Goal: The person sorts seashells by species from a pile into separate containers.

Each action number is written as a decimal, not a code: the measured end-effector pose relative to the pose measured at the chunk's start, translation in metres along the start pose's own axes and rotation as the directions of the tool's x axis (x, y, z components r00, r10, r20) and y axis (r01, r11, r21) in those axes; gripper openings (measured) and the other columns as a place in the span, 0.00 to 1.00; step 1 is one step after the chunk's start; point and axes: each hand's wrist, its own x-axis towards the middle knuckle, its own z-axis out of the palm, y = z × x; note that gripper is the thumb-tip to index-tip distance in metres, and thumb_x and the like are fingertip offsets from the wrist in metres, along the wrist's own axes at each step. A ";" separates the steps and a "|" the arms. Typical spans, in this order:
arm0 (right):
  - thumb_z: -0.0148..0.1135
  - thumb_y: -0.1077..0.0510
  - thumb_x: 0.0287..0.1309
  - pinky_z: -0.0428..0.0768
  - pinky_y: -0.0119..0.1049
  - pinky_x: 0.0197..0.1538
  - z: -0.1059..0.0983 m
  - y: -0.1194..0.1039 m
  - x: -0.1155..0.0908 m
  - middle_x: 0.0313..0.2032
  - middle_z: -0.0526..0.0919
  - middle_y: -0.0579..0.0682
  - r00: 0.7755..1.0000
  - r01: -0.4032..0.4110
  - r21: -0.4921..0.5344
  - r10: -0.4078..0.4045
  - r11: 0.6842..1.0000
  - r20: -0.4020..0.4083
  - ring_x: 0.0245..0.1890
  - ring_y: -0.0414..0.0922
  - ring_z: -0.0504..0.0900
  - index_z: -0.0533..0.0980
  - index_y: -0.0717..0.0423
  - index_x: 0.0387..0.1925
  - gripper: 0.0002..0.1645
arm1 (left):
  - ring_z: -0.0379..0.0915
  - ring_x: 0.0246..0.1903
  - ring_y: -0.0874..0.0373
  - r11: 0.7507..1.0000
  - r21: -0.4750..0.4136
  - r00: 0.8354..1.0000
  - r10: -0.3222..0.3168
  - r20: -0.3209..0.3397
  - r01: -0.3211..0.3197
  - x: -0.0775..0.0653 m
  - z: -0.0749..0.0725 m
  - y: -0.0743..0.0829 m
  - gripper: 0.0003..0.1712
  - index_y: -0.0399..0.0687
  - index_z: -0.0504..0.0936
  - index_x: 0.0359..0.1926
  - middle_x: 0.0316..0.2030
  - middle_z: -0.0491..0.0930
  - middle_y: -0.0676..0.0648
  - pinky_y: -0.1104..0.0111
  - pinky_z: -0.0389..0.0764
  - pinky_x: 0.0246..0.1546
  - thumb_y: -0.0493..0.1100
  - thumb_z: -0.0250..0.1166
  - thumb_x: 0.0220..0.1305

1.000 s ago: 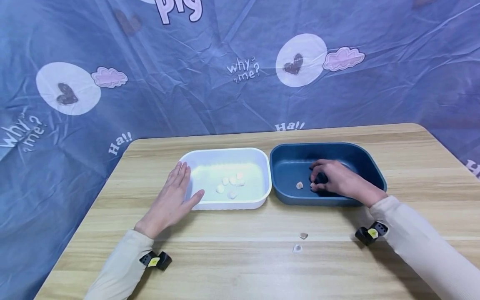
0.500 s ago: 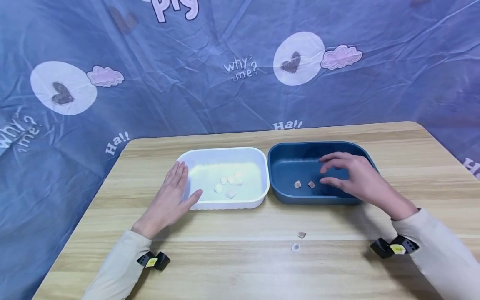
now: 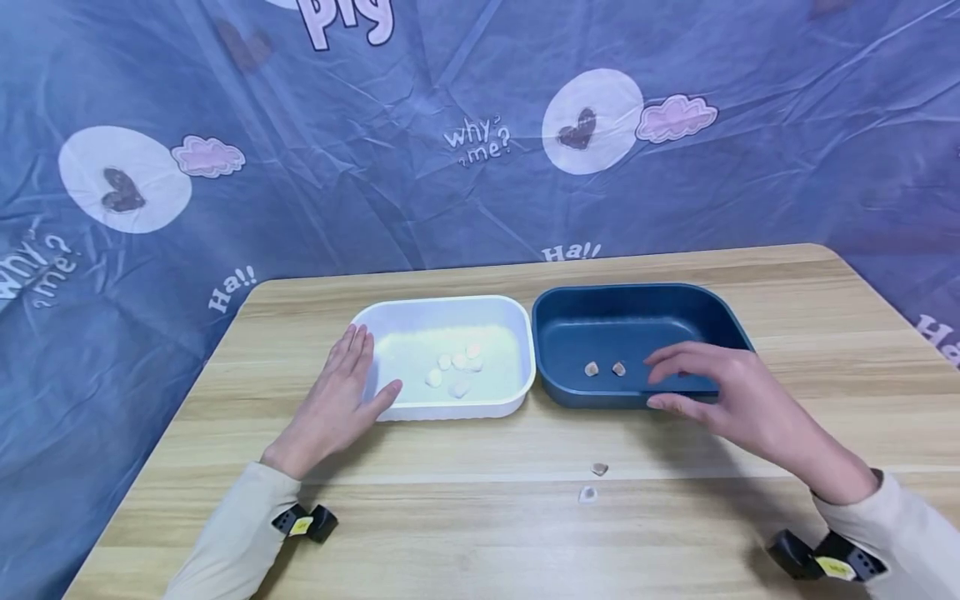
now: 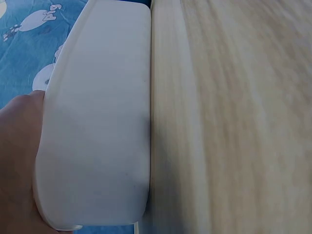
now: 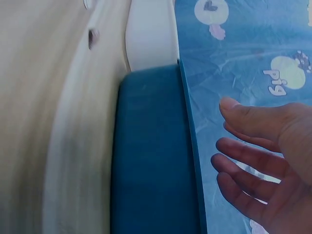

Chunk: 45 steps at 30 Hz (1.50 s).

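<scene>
My left hand (image 3: 330, 404) rests with straight fingers against the left end of the white tray (image 3: 450, 411), its thumb over the near rim. Several pale shells or stones (image 3: 460, 389) lie in that tray. Over the near right part of the dark blue tray (image 3: 600, 398) hovers my right hand (image 3: 738, 400), fingers loosely bent and apart, holding nothing. Inside the blue tray sit two small brownish pieces, the left piece (image 3: 592, 368) and the right piece (image 3: 618, 368). In the right wrist view the right hand (image 5: 268, 161) shows parted fingers beside the blue tray's wall (image 5: 153, 156).
On the wooden table (image 3: 450, 517), in front of the trays, lie a brownish piece (image 3: 599, 469) and a whitish piece (image 3: 588, 494). The two trays stand side by side. A blue printed cloth (image 3: 375, 167) hangs behind the table.
My right hand has let go of a small brownish piece in the blue tray, then drawn back toward the near right with its fingers parted. The left hand stays at the white tray.
</scene>
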 end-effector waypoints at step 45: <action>0.56 0.82 0.27 0.74 0.34 0.47 0.069 -0.040 -0.014 0.50 0.77 0.46 0.891 0.355 0.172 -0.388 0.919 0.236 0.46 0.45 0.72 0.83 0.31 0.36 0.43 | 0.27 0.74 0.42 1.000 -0.017 1.000 0.011 0.015 -0.011 0.011 -0.004 -0.010 0.50 0.25 0.44 0.71 0.73 0.40 0.31 0.54 0.36 0.73 0.64 0.45 0.72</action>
